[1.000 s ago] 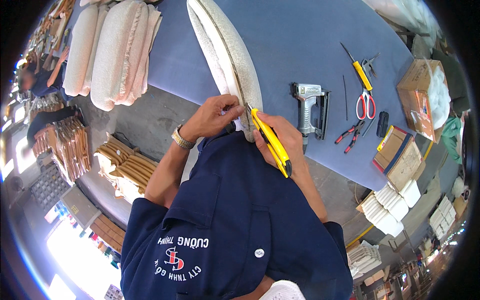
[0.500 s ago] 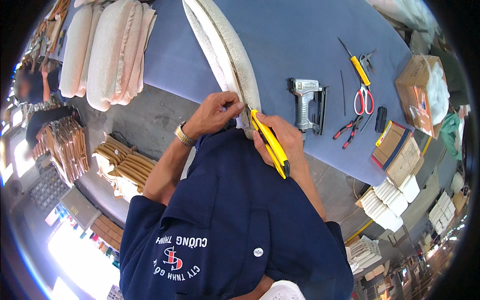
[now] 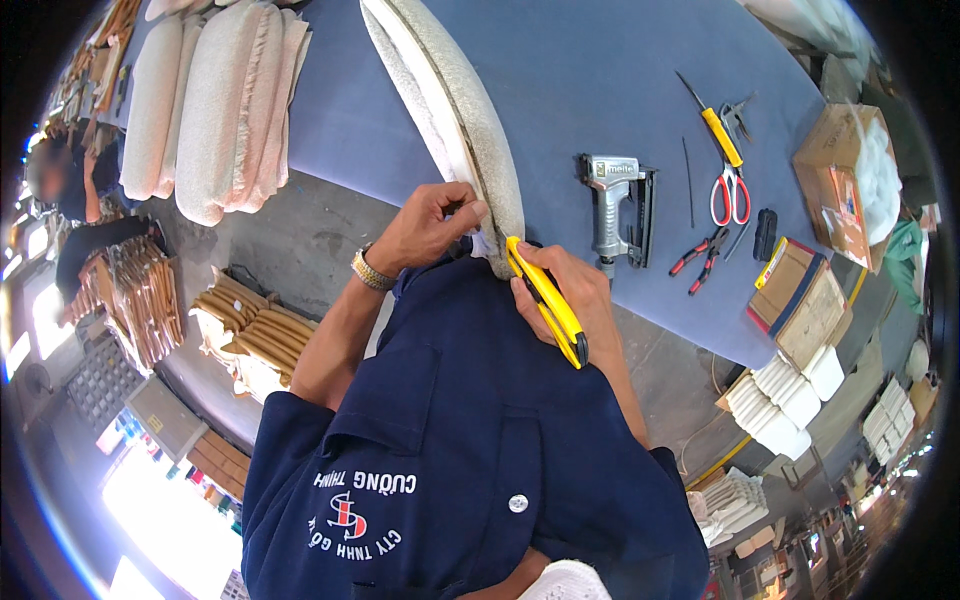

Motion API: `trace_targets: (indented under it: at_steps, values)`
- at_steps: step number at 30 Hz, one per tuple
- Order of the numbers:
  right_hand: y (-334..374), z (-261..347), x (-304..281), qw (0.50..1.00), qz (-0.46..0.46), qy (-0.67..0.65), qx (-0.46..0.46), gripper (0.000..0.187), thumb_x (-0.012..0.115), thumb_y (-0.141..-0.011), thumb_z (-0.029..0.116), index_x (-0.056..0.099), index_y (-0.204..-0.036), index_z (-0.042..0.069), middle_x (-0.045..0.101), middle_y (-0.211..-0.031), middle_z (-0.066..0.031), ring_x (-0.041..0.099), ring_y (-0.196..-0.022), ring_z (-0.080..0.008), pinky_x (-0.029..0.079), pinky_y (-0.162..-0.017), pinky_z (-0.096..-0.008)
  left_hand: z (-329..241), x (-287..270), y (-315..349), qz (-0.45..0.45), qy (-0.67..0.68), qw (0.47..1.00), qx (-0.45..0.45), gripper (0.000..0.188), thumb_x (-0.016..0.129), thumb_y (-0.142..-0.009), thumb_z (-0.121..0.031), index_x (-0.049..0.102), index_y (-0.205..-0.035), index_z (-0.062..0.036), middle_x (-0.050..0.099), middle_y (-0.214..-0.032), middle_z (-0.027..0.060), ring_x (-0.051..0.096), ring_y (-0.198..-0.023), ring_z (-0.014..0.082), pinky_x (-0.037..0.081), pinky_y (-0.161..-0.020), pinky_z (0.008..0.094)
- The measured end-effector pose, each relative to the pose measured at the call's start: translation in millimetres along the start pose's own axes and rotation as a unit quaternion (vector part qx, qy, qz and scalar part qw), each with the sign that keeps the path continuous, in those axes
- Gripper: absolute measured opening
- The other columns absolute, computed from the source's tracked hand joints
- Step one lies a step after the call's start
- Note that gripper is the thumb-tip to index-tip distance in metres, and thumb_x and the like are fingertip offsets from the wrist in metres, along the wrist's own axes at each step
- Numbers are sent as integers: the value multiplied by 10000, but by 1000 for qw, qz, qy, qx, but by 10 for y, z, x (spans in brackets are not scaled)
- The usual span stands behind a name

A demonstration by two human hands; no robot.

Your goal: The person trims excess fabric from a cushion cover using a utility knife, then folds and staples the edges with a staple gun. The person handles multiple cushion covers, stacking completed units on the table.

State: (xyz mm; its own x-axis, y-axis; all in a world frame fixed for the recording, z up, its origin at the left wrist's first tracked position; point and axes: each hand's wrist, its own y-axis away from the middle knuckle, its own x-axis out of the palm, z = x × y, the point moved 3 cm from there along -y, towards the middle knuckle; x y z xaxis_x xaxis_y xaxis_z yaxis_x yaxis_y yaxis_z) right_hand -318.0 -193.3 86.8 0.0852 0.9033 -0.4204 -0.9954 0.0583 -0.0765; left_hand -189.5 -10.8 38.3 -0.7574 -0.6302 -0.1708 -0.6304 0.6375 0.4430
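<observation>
Hands (image 3: 572,285) slightly farther apart, yellow cutter (image 3: 553,305) lower

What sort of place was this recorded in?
Probably an upholstery workshop: pale, fleecy padded pieces pile up at left, a staple gun lies on the blue-grey table, and the right hand holds a yellow utility knife at the near end of a long cushion.
</observation>
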Motion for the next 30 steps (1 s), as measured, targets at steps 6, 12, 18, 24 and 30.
trace_targets:
  at_steps: [6, 12, 18, 24, 30]
  values:
    - [47, -3, 1, 1000, 1, -11, 1, 294, 752, -842, 53, 641, -1111, 14, 669, -841, -122, 692, -710, -270, 549, -664, -344, -5, 5, -4, -2, 11, 1000, 6, 358, 623, -1016, -239, 582, -754, 1, 501, -656, -37, 411, -637, 47, 360, -558, 276]
    - [75, 40, -39, 1000, 6, -13, 0, 300, 747, -843, 39, 639, -1122, 16, 659, -835, -118, 684, -709, -268, 541, -660, -345, 99, -27, -17, 8, -5, 1000, 19, 367, 625, -1034, -287, 608, -773, -29, 517, -684, -57, 457, -643, 33, 390, -562, 252]
    - [105, 35, -37, 1000, 8, -20, -6, 311, 745, -846, 40, 639, -1137, 21, 665, -851, -122, 685, -725, -280, 543, -670, -344, 189, -17, -29, -11, 115, 993, -20, 295, 617, -1028, -274, 647, -825, -62, 552, -715, -56, 476, -635, 41, 411, -573, 250]
    - [154, 25, -22, 999, -22, -11, -27, 320, 750, -845, 61, 656, -1149, 25, 692, -875, -122, 694, -747, -296, 553, -686, -339, 149, -103, -62, -29, 352, 935, -36, 264, 619, -1015, -245, 664, -833, -59, 596, -741, -36, 526, -654, 45, 419, -578, 235]
    - [58, -75, -337, 979, -204, 24, 11, 268, 761, -852, 136, 705, -1100, 52, 724, -842, -125, 709, -683, -234, 557, -657, -317, 108, -292, -88, -21, 148, 989, -20, 296, 638, -1005, -267, 654, -787, -66, 596, -695, -29, 514, -621, 49, 414, -563, 243]
